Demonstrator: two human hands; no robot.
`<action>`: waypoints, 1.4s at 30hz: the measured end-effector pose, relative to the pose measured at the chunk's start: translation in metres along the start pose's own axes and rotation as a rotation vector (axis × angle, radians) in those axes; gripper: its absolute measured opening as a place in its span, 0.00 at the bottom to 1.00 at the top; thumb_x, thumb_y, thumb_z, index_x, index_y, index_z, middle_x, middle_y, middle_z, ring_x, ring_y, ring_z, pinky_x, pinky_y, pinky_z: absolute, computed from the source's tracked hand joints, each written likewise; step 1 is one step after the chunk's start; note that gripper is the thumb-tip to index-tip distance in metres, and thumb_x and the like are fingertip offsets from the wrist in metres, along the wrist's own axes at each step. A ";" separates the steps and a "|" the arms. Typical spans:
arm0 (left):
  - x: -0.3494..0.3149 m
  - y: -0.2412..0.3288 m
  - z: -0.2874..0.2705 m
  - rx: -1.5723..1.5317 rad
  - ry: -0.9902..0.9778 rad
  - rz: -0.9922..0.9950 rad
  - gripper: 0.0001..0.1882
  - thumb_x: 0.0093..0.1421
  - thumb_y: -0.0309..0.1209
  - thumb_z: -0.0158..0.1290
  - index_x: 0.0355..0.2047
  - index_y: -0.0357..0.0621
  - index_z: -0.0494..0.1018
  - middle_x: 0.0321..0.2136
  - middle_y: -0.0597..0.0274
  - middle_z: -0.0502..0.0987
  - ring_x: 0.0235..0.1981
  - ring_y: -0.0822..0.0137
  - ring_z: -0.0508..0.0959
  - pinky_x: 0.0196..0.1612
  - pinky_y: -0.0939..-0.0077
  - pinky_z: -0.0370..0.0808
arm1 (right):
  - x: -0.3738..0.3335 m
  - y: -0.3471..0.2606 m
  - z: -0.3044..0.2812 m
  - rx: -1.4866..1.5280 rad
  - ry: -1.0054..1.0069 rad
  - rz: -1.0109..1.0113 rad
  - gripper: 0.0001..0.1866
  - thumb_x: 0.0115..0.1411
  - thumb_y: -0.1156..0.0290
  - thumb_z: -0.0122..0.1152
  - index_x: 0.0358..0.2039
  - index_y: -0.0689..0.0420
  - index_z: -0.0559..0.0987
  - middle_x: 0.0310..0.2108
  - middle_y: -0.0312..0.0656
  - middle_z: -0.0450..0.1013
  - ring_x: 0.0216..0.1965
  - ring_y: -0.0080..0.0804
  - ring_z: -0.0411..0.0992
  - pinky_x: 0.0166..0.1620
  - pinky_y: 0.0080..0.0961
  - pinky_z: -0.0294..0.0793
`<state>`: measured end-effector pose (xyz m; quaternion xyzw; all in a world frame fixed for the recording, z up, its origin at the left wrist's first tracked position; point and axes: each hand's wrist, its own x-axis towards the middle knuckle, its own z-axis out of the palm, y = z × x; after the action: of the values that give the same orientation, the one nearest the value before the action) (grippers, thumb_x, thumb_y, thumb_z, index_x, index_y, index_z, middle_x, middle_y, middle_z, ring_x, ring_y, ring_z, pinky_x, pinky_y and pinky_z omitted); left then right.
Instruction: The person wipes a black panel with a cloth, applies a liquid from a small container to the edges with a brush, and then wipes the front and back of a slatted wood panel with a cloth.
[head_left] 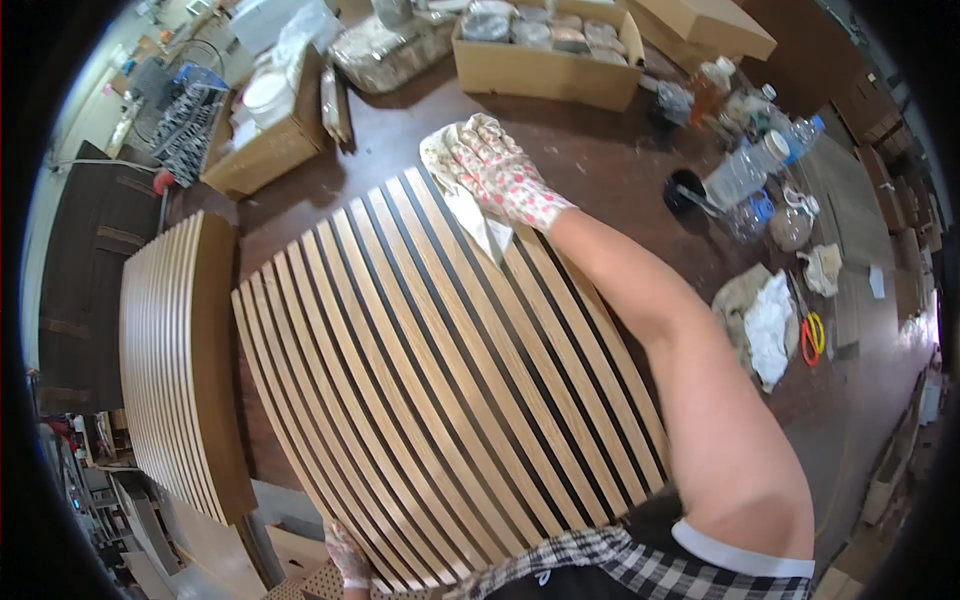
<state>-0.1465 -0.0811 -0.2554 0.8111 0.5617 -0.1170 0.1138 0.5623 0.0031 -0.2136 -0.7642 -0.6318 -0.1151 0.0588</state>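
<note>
A wooden slatted panel (pixel 430 360), light wood strips with dark grooves between them, lies in front of me on the brown table. My right hand (pixel 500 175), in a white glove with pink dots, is closed on a white cloth (pixel 487 232) at the panel's far edge. Part of the cloth hangs down over the slats. At the near left corner, my left hand (pixel 345 553) wears a matching glove and grips the panel's edge; its fingers are partly hidden.
Left of the panel stands a stack of similar slatted panels (pixel 165 360). Open cardboard boxes (pixel 545 75) line the far side. Plastic bottles (pixel 745 172), a black cup (pixel 684 190), rags (pixel 768 328) and scissors with red and yellow handles (pixel 812 338) lie to the right.
</note>
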 end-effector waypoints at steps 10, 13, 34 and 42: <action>0.014 0.032 -0.020 -0.126 0.087 0.099 0.30 0.58 0.24 0.46 0.59 0.24 0.55 0.57 0.31 0.61 0.54 0.39 0.67 0.56 0.56 0.67 | -0.428 -0.098 -0.144 0.477 -0.069 0.000 0.16 0.51 0.63 0.59 0.43 0.44 0.79 0.46 0.37 0.73 0.49 0.42 0.71 0.49 0.42 0.72; 0.010 0.029 -0.023 0.193 0.036 0.149 0.32 0.60 0.28 0.43 0.63 0.26 0.49 0.62 0.38 0.55 0.59 0.43 0.61 0.61 0.57 0.59 | -0.413 -0.079 -0.167 0.524 -0.100 0.083 0.13 0.51 0.67 0.61 0.40 0.45 0.78 0.40 0.40 0.74 0.43 0.40 0.73 0.43 0.36 0.74; 0.045 0.044 -0.013 -0.712 0.339 0.210 0.25 0.69 0.43 0.40 0.50 0.29 0.67 0.41 0.45 0.77 0.41 0.56 0.77 0.45 0.67 0.72 | -0.355 -0.143 -0.179 0.624 0.031 0.195 0.18 0.55 0.67 0.60 0.47 0.55 0.74 0.46 0.46 0.72 0.47 0.47 0.71 0.49 0.40 0.72; 0.042 0.079 -0.036 -0.948 0.190 -0.036 0.23 0.68 0.42 0.41 0.47 0.32 0.70 0.38 0.44 0.78 0.39 0.54 0.78 0.43 0.65 0.72 | -0.396 -0.164 -0.158 0.287 -0.382 0.209 0.17 0.57 0.60 0.57 0.45 0.53 0.76 0.48 0.43 0.70 0.47 0.46 0.69 0.48 0.39 0.71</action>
<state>-0.0562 -0.0596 -0.2308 0.6672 0.5748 0.2246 0.4171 0.3165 -0.3798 -0.1688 -0.8172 -0.5588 0.1290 0.0579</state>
